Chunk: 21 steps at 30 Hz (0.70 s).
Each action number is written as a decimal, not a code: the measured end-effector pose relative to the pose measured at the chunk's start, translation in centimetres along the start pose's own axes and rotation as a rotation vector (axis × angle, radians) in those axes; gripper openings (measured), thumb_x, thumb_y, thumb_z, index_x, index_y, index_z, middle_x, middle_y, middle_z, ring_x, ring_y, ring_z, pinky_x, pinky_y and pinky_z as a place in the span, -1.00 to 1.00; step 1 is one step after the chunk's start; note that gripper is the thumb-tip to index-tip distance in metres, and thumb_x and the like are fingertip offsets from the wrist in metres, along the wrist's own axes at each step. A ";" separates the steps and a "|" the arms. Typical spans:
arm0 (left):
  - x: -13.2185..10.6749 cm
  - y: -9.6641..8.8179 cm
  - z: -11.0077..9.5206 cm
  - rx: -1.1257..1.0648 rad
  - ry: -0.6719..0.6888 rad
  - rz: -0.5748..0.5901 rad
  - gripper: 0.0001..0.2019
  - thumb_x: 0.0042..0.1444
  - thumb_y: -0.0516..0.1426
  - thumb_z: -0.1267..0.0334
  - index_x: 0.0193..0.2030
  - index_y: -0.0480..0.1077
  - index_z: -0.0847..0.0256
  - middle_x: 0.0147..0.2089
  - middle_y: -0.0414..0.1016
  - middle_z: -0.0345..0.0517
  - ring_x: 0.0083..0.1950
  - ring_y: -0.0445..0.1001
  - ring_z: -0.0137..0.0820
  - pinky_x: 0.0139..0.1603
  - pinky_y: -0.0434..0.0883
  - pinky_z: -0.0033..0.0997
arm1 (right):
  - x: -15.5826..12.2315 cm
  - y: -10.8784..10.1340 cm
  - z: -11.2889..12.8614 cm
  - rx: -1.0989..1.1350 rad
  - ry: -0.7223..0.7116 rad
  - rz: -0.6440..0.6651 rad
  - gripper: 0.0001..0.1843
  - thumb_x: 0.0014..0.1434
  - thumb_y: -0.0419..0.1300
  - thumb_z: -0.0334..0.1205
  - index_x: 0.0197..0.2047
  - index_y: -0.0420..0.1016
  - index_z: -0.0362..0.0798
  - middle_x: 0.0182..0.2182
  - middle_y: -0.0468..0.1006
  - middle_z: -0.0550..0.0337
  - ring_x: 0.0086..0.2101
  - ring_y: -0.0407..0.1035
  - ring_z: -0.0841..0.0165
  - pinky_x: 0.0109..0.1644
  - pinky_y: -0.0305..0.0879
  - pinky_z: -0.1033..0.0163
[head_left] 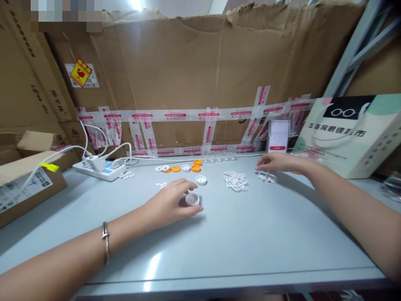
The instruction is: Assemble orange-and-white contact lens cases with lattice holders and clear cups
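My left hand curls around a small round clear-and-white container, thumb on its near side and fingers on its far side. My right hand reaches over the smaller pile of flat white pieces, fingertips bent down together at its far left edge. What lies between those fingertips is too small to make out. A larger heap of similar white cut-out pieces sits between the hands. Just beyond my left hand lies a white round cap.
Orange rings and white rings lie farther back, near a row of clear round pieces. A power strip with cables stands left. A phone leans at the back beside a paper bag. Cardboard walls the rear.
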State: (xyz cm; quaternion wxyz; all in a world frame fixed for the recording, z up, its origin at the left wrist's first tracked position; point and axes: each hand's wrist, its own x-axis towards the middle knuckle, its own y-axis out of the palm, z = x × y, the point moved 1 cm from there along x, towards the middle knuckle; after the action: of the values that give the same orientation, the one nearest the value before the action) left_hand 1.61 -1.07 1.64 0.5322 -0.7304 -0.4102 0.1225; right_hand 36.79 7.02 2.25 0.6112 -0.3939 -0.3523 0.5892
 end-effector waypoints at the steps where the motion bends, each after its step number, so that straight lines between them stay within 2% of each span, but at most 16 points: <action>1: 0.0 -0.1 -0.1 -0.009 0.002 -0.012 -0.64 0.05 0.14 0.09 -0.05 0.34 0.22 -0.09 0.43 -0.02 -0.13 0.42 -0.30 -0.13 0.37 -0.28 | 0.1 0.4 -0.1 0.015 -0.007 0.012 -0.82 -0.19 0.30 -0.17 -0.51 0.46 -0.09 -0.55 0.50 0.14 -0.52 0.31 0.37 -0.43 0.16 0.29; 7: -0.1 -0.4 -0.2 -0.035 0.055 -0.060 -0.70 0.10 0.12 0.10 -0.08 0.34 0.18 -0.08 0.43 -0.05 -0.07 0.41 -0.31 -0.09 0.36 -0.29 | 0.8 1.9 0.1 0.106 -0.039 0.017 -0.84 -0.23 0.29 -0.22 -0.55 0.41 -0.08 -0.66 0.45 0.23 -0.62 0.28 0.42 -0.50 0.15 0.31; 10: -0.2 -0.5 -0.1 -0.035 0.066 -0.091 -0.72 0.10 0.12 0.12 -0.07 0.34 0.16 -0.08 0.44 -0.07 -0.07 0.41 -0.33 -0.07 0.36 -0.30 | 0.8 1.6 0.4 0.154 -0.060 -0.040 -0.84 -0.22 0.28 -0.22 -0.61 0.39 -0.09 -0.67 0.45 0.19 -0.59 0.30 0.39 -0.45 0.17 0.29; 12: -0.2 -0.6 -0.1 -0.027 0.077 -0.116 -0.73 0.11 0.12 0.13 -0.07 0.34 0.16 -0.08 0.44 -0.08 -0.07 0.41 -0.34 -0.07 0.36 -0.30 | 0.5 1.3 1.2 0.216 -0.073 -0.094 -0.83 -0.16 0.26 -0.20 -0.58 0.38 -0.10 -0.60 0.50 0.12 -0.53 0.35 0.35 -0.39 0.21 0.26; 15: -0.1 -1.0 -0.2 -0.010 0.110 -0.164 -0.74 0.11 0.12 0.16 -0.08 0.34 0.18 -0.08 0.45 -0.07 -0.08 0.41 -0.34 -0.06 0.36 -0.30 | -1.0 1.7 4.1 0.371 -0.123 -0.132 -0.82 0.02 0.14 -0.13 -0.37 0.34 -0.08 -0.37 0.57 0.02 -0.37 0.44 0.33 -0.25 0.28 0.25; 17: 0.0 -1.2 -0.3 0.002 0.145 -0.210 -0.74 0.11 0.13 0.18 -0.08 0.34 0.20 -0.09 0.45 -0.06 -0.09 0.41 -0.35 -0.07 0.36 -0.30 | -2.6 2.7 7.0 0.535 -0.193 -0.118 -0.79 0.11 0.05 -0.08 -0.25 0.24 -0.03 -0.27 0.57 0.07 -0.27 0.45 0.38 -0.17 0.29 0.28; 19: 0.1 -1.3 -0.4 0.009 0.178 -0.262 -0.75 0.11 0.13 0.21 -0.07 0.33 0.21 -0.11 0.46 -0.06 -0.11 0.42 -0.36 -0.10 0.37 -0.32 | -4.6 4.1 10.0 0.966 -0.275 -0.048 -0.73 0.06 0.15 -0.04 -0.32 0.19 -0.02 -0.31 0.56 0.11 -0.25 0.44 0.37 -0.12 0.27 0.24; 21: 0.1 -1.3 -0.5 -0.001 0.198 -0.307 -0.73 0.10 0.14 0.23 -0.05 0.32 0.20 -0.14 0.46 -0.07 -0.14 0.42 -0.37 -0.15 0.38 -0.35 | -6.6 5.5 12.5 1.140 -0.335 0.029 -0.68 0.00 0.24 -0.02 -0.38 0.24 -0.04 -0.33 0.53 0.19 -0.26 0.40 0.41 -0.12 0.23 0.28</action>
State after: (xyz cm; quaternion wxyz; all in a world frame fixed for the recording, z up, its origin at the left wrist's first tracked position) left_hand 1.36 -1.22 2.98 0.5822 -0.6680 -0.4624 -0.0327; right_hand 22.75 1.27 3.08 0.6542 0.0898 -0.0665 0.7480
